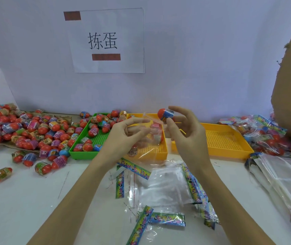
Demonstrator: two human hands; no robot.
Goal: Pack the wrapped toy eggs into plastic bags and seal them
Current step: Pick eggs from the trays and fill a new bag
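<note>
Red-capped egg [166,114] held at the mouth of a clear bag [152,137], both raised above the yellow tray [159,152].

The right hand [185,131] pinches the egg between thumb and fingertips, long axis tipped near level, red end pointing left toward the bag's opening. The left hand [123,133] pinches the bag's top edge, fingers curled on the film; the bag hangs down with other eggs already inside. A green tray [77,152] of eggs sits just left of the yellow one, and a second yellow tray [229,151] lies right. Loose eggs [26,128] crowd the desk's [26,200] left side. Flat bags [167,188] lie under the wrists, with bare desk at near left.
</note>
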